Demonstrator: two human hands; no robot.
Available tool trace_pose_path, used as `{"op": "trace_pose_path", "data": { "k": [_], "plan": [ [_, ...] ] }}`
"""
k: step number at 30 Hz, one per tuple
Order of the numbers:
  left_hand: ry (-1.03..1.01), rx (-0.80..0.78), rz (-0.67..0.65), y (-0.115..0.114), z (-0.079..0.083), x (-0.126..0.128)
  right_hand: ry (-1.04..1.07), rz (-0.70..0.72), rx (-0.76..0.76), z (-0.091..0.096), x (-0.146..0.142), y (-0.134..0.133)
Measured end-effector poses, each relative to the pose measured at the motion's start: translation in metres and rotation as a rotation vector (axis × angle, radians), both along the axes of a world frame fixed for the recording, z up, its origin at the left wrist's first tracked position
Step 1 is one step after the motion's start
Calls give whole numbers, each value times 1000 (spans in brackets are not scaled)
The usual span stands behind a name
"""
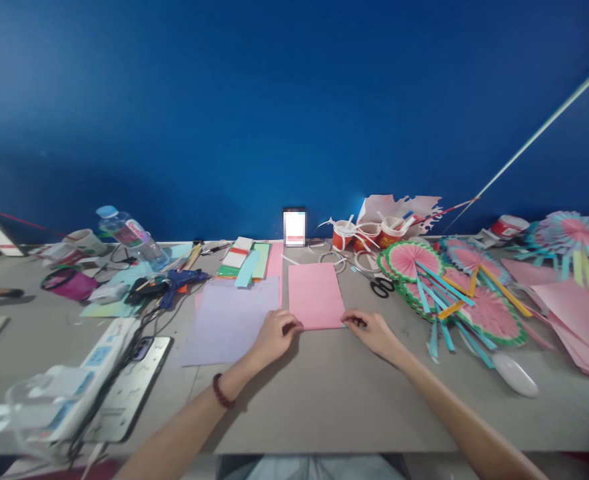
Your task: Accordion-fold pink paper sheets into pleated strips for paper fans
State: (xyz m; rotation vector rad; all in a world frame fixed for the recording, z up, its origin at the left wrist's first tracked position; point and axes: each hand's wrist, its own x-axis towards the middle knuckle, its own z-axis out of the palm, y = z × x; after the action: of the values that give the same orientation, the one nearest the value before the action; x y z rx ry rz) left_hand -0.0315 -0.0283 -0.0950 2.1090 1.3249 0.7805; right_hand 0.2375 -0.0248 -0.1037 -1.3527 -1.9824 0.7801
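A pink sheet of paper (315, 295) lies on the grey table in front of me, its near edge slightly raised or folded. At its near left corner my left hand (277, 333) pinches the edge, thumb and fingers together. My right hand (369, 329) closes on the near right corner the same way. Left of the pink sheet lies a lavender sheet (234, 320), partly under my left forearm. A pair of black-handled scissors (382, 287) rests beyond my right hand.
Paper fans (417, 261) with streamers and pink sheets (579, 320) cover the right side, near a white computer mouse (515, 375). A power strip (92, 373), a phone (129, 387), a glue gun (182, 283) and a bottle (134, 237) crowd the left. Cups (344, 235) stand by the blue wall.
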Motion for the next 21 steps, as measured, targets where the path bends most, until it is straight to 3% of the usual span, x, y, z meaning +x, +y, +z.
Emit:
{"op": "trace_pose_path", "data": {
  "k": [21],
  "plan": [
    [-20, -77, 86, 6, 6, 7, -1, -58, 118, 1, -8, -3]
  ]
}}
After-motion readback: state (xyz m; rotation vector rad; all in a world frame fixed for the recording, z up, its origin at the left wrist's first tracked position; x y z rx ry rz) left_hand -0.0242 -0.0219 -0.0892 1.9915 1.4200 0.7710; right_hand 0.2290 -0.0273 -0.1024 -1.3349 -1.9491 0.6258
